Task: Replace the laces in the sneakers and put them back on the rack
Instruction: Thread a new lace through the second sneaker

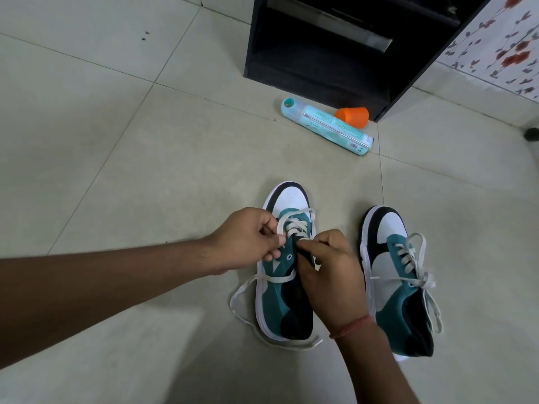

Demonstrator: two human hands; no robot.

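Down on the tiled floor (116, 170), two teal, white and black sneakers stood side by side, toes pointing away. Both hands worked close together over the left sneaker (284, 287): the left hand (248, 240) pinched a strand of white lace (280, 228) beside the eyelets, while the right hand (329, 266) gripped the lacing near the tongue. Loose lace trailed on the floor. Already tied, the right sneaker (396, 275) stood just beside. Farther off, a black rack (320, 59) stood behind a teal bottle (326, 125) and an orange cup (352, 115).
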